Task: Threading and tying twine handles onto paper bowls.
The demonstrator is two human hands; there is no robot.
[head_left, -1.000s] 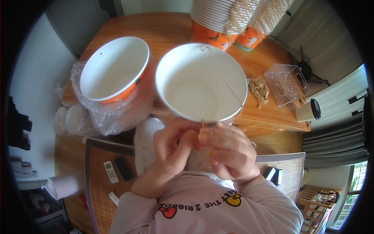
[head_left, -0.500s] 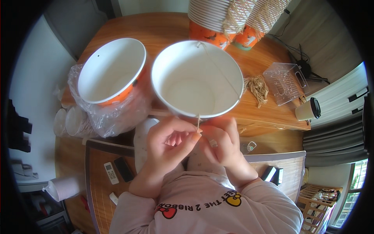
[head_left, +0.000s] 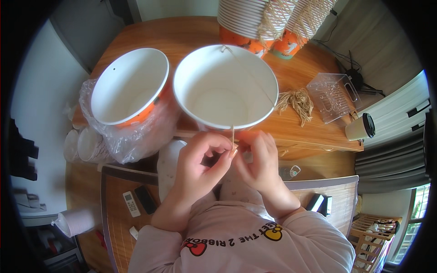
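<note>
A large white-lined paper bucket [head_left: 223, 102] stands at the table's front edge, its open top toward me. A thin twine cord [head_left: 249, 73] runs from its far rim across the opening to the right side. Another short bit of twine [head_left: 233, 132] comes out at the near rim. My left hand [head_left: 202, 157] pinches this near end between thumb and forefinger, just below the rim. Close beside it, my right hand [head_left: 259, 157] is curled, its fingertips slightly blurred at the twine; what they hold is hidden.
Left of it, a second white and orange bucket [head_left: 129, 86] leans on crumpled clear plastic wrap [head_left: 132, 141]. Stacked buckets [head_left: 243, 18] with twine stand at the back. On the right are a twine bundle [head_left: 298, 105], a clear plastic bin [head_left: 330, 95] and a lidded cup [head_left: 359, 127].
The bucket in front of me has shifted slightly away and to the left. My left hand still pinches the twine, while the right hand's fingers have moved a little beside it.
</note>
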